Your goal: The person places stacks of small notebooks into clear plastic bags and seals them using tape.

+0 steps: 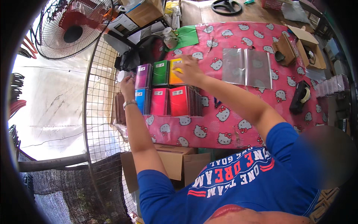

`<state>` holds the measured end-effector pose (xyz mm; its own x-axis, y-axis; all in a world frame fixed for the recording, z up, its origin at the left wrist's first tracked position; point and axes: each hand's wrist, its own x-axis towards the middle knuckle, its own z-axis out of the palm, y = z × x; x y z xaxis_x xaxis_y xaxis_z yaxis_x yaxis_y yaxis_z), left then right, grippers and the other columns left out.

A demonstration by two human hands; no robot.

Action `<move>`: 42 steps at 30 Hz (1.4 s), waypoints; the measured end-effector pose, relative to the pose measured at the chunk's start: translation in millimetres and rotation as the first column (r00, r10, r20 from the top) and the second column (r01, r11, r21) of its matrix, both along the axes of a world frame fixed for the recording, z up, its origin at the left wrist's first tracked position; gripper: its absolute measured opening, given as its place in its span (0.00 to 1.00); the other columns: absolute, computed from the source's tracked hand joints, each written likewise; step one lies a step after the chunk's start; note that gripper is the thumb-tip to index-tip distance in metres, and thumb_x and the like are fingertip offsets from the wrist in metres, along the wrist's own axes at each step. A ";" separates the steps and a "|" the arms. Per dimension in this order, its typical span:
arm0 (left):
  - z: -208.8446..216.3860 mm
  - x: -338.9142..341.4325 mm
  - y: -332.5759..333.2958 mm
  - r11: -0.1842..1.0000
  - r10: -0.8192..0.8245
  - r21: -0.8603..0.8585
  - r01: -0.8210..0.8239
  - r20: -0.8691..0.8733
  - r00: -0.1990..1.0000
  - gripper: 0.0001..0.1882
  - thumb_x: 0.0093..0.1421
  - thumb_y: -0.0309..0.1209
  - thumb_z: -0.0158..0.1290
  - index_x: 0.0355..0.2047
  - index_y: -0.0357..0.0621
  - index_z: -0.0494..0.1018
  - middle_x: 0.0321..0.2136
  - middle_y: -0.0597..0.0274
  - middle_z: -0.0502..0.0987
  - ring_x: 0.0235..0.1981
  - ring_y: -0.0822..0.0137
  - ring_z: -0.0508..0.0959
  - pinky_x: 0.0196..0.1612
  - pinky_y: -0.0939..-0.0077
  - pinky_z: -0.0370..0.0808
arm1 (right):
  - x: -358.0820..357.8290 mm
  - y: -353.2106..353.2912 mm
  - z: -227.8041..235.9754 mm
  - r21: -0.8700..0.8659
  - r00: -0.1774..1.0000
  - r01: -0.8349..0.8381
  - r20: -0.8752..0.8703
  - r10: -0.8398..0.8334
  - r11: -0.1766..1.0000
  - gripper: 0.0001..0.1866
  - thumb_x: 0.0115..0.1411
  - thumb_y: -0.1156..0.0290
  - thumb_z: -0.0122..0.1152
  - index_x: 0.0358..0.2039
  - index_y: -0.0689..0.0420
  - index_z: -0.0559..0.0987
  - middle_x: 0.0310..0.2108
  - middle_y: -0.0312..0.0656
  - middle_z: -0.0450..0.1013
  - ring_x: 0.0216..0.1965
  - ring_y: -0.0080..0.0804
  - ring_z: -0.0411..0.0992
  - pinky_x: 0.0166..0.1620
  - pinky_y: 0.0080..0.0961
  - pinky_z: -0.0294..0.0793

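Observation:
Spiral notebooks lie in two rows of stacks on the left part of the table. The far row has a purple notebook (141, 78), a green notebook (160, 72) and a yellow notebook (174, 77). Nearer me are a blue notebook (140, 98), a pink notebook (159, 102) and a red notebook (179, 102). My right hand (191, 72) reaches over the yellow notebook, thumb and fingers bent onto it. Beside the purple notebook's left edge, my left hand (127, 85) has curled fingers; a white round object (121, 76) shows against them. Whether they grip it is unclear.
Clear plastic sleeves (247, 68) lie on the pink patterned tablecloth (220, 125). To the right are a tape dispenser (299, 98) and an open cardboard box (310, 52). A fan (72, 33) stands at far left beside a wire grid (102, 93). Cups (170, 38) stand at the back.

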<state>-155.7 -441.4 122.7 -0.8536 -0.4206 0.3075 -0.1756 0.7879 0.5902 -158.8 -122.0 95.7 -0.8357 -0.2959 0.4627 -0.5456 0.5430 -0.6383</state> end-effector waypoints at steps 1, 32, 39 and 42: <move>0.3 11.5 -80.7 0.995 0.025 0.097 -0.027 0.022 0.999 0.17 0.53 0.31 0.53 0.39 0.31 0.76 0.33 0.46 0.80 0.35 0.57 0.80 0.42 0.68 0.73 | 9.0 -55.6 20.9 -0.039 0.997 -0.028 0.071 0.031 0.999 0.13 0.53 0.59 0.59 0.37 0.50 0.82 0.53 0.43 0.65 0.58 0.40 0.58 0.56 0.47 0.55; 12.9 127.6 90.5 0.051 0.085 0.959 0.278 -0.282 0.956 0.13 0.56 0.21 0.45 0.43 0.39 0.67 0.40 0.58 0.75 0.38 0.63 0.77 0.44 0.69 0.75 | -9.3 -49.6 -22.2 0.145 0.672 0.561 0.496 -0.550 0.815 0.25 0.48 0.53 0.66 0.43 0.53 0.75 0.43 0.45 0.71 0.49 0.41 0.68 0.50 0.45 0.66; -44.2 204.7 114.9 0.024 0.270 0.988 0.154 -0.155 0.950 0.15 0.58 0.21 0.42 0.46 0.40 0.66 0.42 0.55 0.75 0.41 0.60 0.77 0.46 0.64 0.75 | -37.2 -63.5 -21.5 0.155 0.739 0.622 0.208 -0.641 0.767 0.12 0.55 0.67 0.56 0.39 0.55 0.74 0.39 0.46 0.72 0.43 0.43 0.71 0.46 0.44 0.69; -44.5 220.4 128.7 -0.014 0.262 0.997 0.080 -0.073 0.962 0.15 0.59 0.23 0.43 0.46 0.38 0.67 0.42 0.53 0.76 0.42 0.60 0.77 0.45 0.64 0.75 | -39.7 -55.8 -5.5 -0.146 0.746 0.611 0.435 -0.504 0.778 0.13 0.50 0.69 0.61 0.36 0.58 0.73 0.38 0.48 0.73 0.41 0.47 0.72 0.45 0.43 0.70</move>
<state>64.7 -312.7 78.2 -0.7748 -0.5145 -0.3674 0.0474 -0.6268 0.7777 -198.5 -177.8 90.3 -0.9267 0.3648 0.0902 0.0944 0.4584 -0.8837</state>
